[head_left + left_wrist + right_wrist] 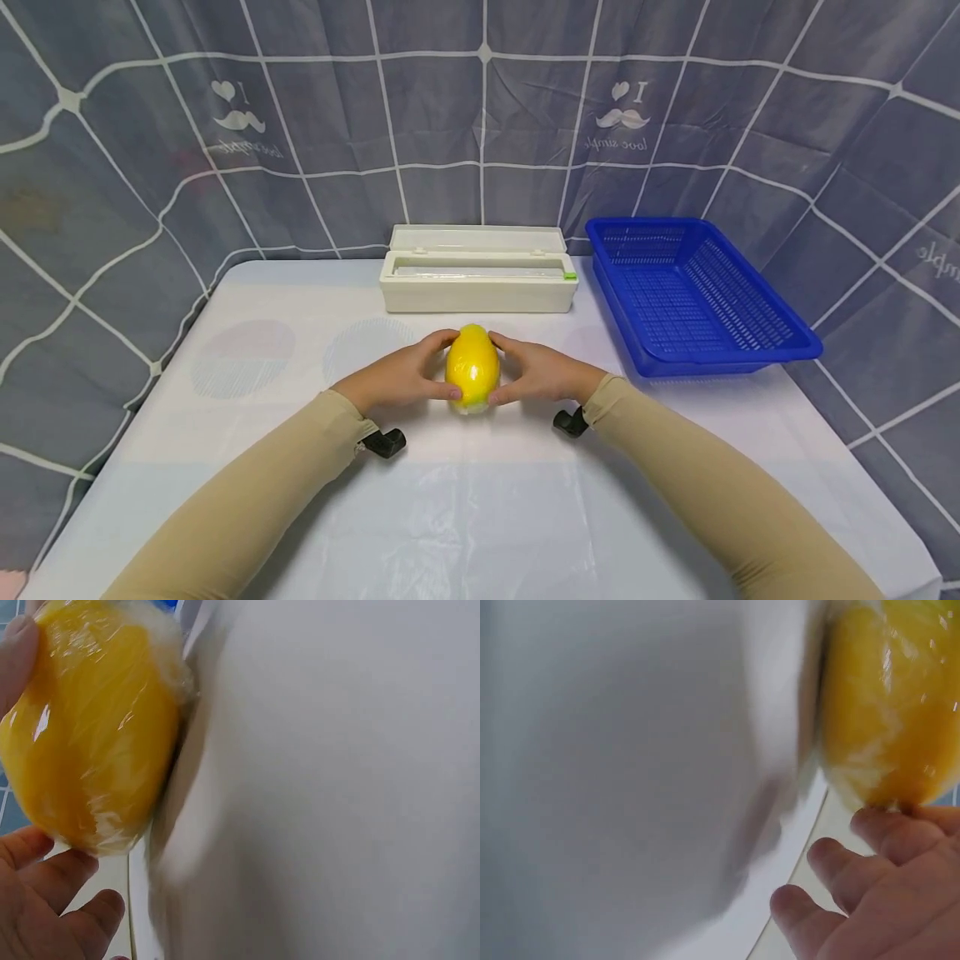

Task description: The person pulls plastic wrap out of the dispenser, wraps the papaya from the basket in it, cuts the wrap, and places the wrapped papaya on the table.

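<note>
A smooth yellow oval fruit (472, 365) wrapped in clear plastic film sits at the middle of the table; its exact kind I cannot tell. From the left, my left hand (403, 373) holds it with the thumb on the near side and fingertips at the far end. My right hand (543, 372) holds the opposite side the same way. In the left wrist view the film is creased and bunched on one side of the fruit (94, 727). Spread fingers touch the fruit's end in the right wrist view, with other fingers (840, 870) off it.
Behind the fruit stands a long white cling film box (480, 295), lid raised, with a roll inside and a green piece at its right end. A blue plastic basket (720, 358) sits at the back right. Grey checked curtains (480, 108) enclose the white-covered table (450, 517).
</note>
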